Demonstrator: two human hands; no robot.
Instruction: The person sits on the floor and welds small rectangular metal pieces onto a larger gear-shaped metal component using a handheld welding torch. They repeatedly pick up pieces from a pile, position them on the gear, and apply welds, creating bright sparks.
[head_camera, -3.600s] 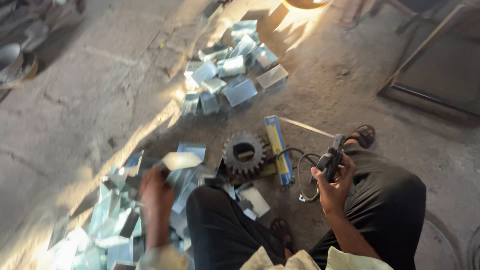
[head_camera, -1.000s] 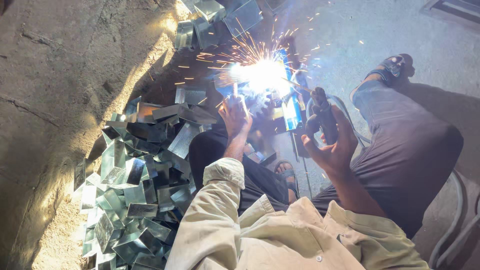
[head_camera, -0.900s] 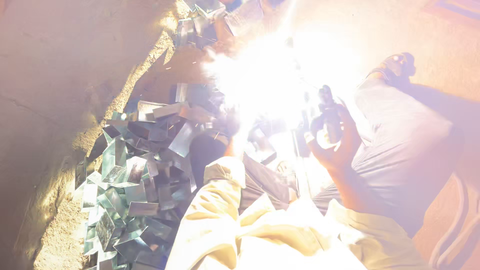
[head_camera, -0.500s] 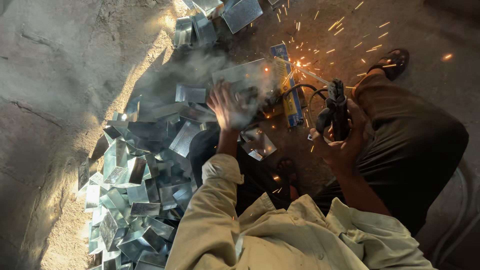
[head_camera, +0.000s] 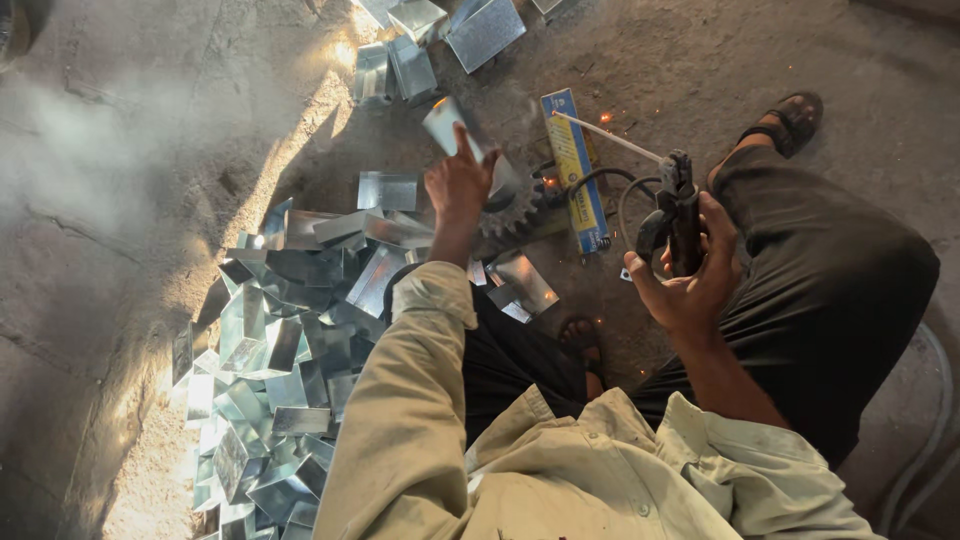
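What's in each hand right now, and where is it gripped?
Right hand grips the electrode holder by its handle. Left hand holds a bent metal piece by its lower end.

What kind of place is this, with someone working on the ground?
Probably a small metal or welding workshop. The right hand grips a welding electrode holder, the left hand lifts a folded metal piece, and a heap of bent sheet-metal pieces covers the concrete floor.
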